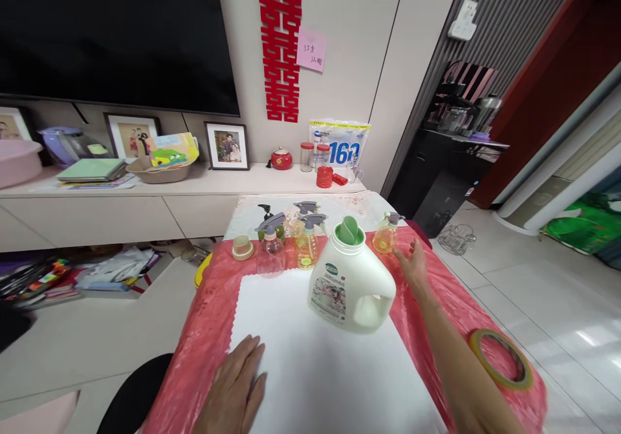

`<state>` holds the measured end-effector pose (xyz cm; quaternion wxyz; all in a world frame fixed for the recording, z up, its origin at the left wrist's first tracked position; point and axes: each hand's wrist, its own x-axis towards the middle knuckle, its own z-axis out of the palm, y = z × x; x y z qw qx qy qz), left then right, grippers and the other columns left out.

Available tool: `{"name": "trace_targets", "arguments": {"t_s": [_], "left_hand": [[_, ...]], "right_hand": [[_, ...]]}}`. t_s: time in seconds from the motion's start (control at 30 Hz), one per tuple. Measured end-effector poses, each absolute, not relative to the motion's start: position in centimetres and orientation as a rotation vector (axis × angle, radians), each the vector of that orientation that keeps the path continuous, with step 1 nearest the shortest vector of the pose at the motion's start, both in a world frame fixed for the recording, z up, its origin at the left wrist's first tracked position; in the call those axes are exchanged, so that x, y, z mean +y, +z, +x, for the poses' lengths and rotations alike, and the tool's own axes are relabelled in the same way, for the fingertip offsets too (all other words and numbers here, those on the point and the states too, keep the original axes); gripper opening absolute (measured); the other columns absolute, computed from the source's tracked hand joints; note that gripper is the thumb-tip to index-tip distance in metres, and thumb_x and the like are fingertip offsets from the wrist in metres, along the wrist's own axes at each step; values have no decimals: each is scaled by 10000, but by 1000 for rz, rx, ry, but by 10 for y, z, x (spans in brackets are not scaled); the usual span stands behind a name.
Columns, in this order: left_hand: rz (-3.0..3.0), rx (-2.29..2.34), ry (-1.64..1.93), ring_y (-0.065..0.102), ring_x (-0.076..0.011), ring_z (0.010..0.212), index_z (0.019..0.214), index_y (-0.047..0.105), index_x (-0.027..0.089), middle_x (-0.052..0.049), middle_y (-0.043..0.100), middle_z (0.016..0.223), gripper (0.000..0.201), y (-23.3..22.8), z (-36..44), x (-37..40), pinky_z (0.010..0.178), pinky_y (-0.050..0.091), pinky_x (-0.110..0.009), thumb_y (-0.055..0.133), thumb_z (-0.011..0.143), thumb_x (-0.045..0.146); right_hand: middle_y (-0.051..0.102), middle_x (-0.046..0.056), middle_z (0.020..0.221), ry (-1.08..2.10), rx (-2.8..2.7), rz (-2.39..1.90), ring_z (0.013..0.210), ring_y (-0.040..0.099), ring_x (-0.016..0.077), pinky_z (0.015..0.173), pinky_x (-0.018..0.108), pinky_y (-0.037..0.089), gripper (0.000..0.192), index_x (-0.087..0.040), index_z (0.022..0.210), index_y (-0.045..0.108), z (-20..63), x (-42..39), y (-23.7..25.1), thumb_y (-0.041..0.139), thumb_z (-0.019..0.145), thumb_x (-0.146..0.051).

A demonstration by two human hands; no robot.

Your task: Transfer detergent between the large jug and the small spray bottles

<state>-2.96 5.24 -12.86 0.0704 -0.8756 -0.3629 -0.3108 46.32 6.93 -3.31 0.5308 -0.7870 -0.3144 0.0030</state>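
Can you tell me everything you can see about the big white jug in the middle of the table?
The big white jug looks like plastic, squat and rounded, with a handle hole low on its right side. A green spout sits in its open neck, no cap on it. A small round logo and a pinkish picture label face the camera. It stands upright on the white sheet, in front of small spray bottles. Neither hand touches it.

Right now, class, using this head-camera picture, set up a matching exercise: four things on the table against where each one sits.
Things:
1. large white plastic jug with green cap
2. roll of tape
3. left hand
4. small beige round cap

Places:
A. right edge of the red cloth
B. flat on the white sheet's near left corner
C. middle of the table, on the white sheet
D. far left, beside the clear spray bottle

Pairs: 1-C, 2-A, 3-B, 4-D
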Motion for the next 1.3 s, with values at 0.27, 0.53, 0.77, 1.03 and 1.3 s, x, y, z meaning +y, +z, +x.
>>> {"name": "trace_targets", "arguments": {"t_s": [0.27,0.53,0.77,1.03,1.3], "left_hand": [[-2715,-1232,-1065,663,-287,1201,1273,637,207,-120,684,1324,368,-139,-19,50,1003,564,-454,476,975,351],[-2717,-1328,-1114,637,-294,1256,1326,579,204,-123,657,1360,389,-138,-10,38,1038,542,-475,474,952,237],[-2726,-1326,-1104,626,-323,1272,1365,543,185,-145,648,1380,423,-140,-8,34,1028,544,-505,474,948,214],[-2787,-1366,-1114,601,-316,1304,1370,520,182,-140,622,1404,444,-134,-6,32,1061,533,-511,475,928,176],[-3036,-1518,-1092,560,-317,1335,1277,575,214,-137,604,1390,440,-112,-15,39,1115,490,-548,531,844,149]], "right_hand": [[665,105,1152,133,-673,-1929,1011,644,284,870,398,551,722,-145,1195,682,331,-101,-44,657,770,-728],[689,80,1071,240,-591,-2022,956,662,294,854,388,573,759,-182,1145,718,252,-118,-87,635,721,-806],[694,78,1058,213,-547,-2083,1019,647,344,822,411,584,747,-207,1014,749,249,-107,-82,625,652,-848],[692,70,1087,197,-561,-2092,1075,620,333,911,396,541,758,-188,979,738,251,-109,-88,598,647,-855],[697,73,1072,236,-602,-2028,1053,620,288,866,313,532,756,-163,1022,739,256,-114,-98,609,708,-839]]}}
